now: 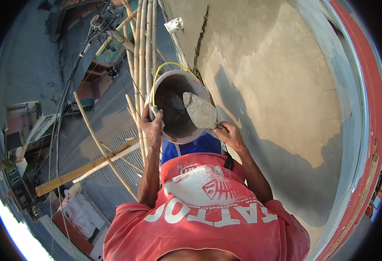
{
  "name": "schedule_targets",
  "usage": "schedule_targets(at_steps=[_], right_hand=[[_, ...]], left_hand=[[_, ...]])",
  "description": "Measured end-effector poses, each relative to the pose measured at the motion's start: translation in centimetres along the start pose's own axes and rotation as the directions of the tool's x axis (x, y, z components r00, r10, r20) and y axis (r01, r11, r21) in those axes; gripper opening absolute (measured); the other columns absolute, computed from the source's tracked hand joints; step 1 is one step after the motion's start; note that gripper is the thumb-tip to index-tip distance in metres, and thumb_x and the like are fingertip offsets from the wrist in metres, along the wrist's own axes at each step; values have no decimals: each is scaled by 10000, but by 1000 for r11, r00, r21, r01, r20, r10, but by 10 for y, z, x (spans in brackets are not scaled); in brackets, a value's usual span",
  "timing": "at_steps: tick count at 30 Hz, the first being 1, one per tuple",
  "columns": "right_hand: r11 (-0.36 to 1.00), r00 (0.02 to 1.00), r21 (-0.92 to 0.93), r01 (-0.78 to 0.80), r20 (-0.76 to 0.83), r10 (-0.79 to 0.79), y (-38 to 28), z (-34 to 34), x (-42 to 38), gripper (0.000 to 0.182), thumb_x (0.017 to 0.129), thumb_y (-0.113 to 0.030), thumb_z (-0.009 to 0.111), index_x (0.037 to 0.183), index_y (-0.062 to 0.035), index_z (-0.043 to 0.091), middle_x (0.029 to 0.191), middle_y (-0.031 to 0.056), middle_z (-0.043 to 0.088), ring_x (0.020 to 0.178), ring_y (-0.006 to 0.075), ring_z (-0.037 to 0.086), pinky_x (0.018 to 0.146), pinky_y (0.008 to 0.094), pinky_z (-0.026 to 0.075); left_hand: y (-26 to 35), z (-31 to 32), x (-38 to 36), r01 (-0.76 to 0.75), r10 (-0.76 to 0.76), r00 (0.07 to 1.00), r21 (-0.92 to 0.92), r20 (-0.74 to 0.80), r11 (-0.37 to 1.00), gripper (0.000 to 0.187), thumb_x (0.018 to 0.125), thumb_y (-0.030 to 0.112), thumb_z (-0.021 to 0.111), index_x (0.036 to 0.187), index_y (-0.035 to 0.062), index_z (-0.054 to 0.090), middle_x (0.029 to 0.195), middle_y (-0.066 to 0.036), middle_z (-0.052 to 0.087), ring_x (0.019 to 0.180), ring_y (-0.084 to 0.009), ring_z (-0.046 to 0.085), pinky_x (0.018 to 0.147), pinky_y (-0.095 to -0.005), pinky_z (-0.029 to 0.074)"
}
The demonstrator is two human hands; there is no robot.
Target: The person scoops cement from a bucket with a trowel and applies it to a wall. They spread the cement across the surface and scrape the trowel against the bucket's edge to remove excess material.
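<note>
My left hand (153,127) is closed on the left rim of a bucket (172,93), its thumb beside the grip of the yellow wire handle (173,64). The bucket is tipped so its dark, wet-looking inside faces me. In my right hand (231,135) is the handle of a trowel (202,114), fingers wrapped round it. Its blade, coated in grey mortar, overlaps the bucket's mouth on the right side.
Bamboo poles (149,48) run up to the left of the bucket, with more crossing below. Cables (65,91) and roofs lie far down on the left. To the right is a plastered wall (282,82) with a dark crack (201,37); a white block (174,25) sits at its edge.
</note>
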State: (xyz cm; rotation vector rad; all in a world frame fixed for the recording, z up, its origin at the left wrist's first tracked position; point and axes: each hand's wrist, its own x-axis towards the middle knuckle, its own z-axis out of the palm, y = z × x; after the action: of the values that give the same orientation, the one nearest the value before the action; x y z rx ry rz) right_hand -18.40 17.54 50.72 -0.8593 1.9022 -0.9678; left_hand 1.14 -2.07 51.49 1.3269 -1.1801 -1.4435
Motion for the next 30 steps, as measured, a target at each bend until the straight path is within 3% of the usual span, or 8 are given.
schedule_targets(at_steps=[10, 13, 18, 22, 26, 27, 29, 30], right_hand=[[822, 968, 515, -243, 80, 236, 2, 5, 73, 157, 926, -211, 563, 935, -64, 508, 708, 7, 487, 558, 85, 473, 499, 237, 388], [784, 939, 524, -333, 108, 327, 19, 11, 123, 157, 923, -217, 567, 969, -85, 496, 734, 11, 490, 532, 89, 478, 486, 241, 406], [790, 934, 513, -335, 73, 349, 69, 34, 170, 193, 902, -236, 609, 959, -90, 497, 676, 6, 482, 474, 87, 464, 439, 243, 394], [736, 916, 556, -385, 130, 380, 122, 55, 201, 175, 917, -247, 583, 910, -86, 514, 686, 8, 487, 481, 90, 464, 442, 248, 403], [812, 918, 457, -361, 21, 396, 177, 87, 232, 253, 905, -312, 603, 876, -65, 554, 679, -3, 518, 486, 81, 469, 456, 237, 403], [804, 885, 437, -404, -35, 464, 189, 95, 239, 276, 903, -331, 603, 854, -62, 566, 662, -7, 519, 488, 78, 471, 460, 234, 404], [788, 865, 442, -429, -52, 500, 214, 108, 264, 289, 891, -354, 616, 848, -71, 574, 615, -18, 501, 486, 70, 472, 447, 226, 401], [782, 864, 445, -435, -39, 502, 224, 114, 274, 289, 888, -358, 619, 847, -75, 576, 608, -19, 499, 483, 71, 473, 434, 226, 396]], left_hand=[[-70, 16, 40, 254, -254, 967, -12, -20, 967, 432, 743, 77, 708, 1131, -56, 573, 838, -10, 561, 721, -76, 512, 646, -219, 431], [-118, 28, 61, 90, -92, 991, -18, -100, 996, 384, 738, 72, 708, 1082, -47, 586, 828, -5, 546, 692, -72, 498, 611, -218, 420], [-165, 36, 82, 277, -267, 955, 59, -128, 959, 283, 722, 45, 674, 982, -41, 606, 781, -4, 491, 694, -72, 473, 610, -227, 398], [-216, 42, 103, 153, -110, 969, 184, -221, 971, 347, 720, 47, 678, 1030, -79, 590, 854, -37, 534, 754, -85, 494, 679, -219, 413], [-234, 44, 118, 301, -262, 914, 83, -310, 950, 428, 735, 30, 694, 1122, -84, 554, 818, -23, 492, 659, -70, 501, 535, -195, 411], [-242, 46, 125, 195, -147, 934, 117, -327, 974, 462, 741, 35, 702, 1153, -91, 537, 831, -27, 500, 641, -65, 508, 500, -185, 409], [-262, 44, 130, 177, -111, 915, 139, -387, 974, 480, 749, 40, 702, 1173, -101, 525, 870, -37, 527, 687, -82, 531, 561, -199, 441], [-263, 46, 134, 199, -134, 904, 122, -405, 972, 475, 782, 47, 688, 1213, -72, 527, 985, -68, 604, 835, -105, 560, 788, -239, 464]])
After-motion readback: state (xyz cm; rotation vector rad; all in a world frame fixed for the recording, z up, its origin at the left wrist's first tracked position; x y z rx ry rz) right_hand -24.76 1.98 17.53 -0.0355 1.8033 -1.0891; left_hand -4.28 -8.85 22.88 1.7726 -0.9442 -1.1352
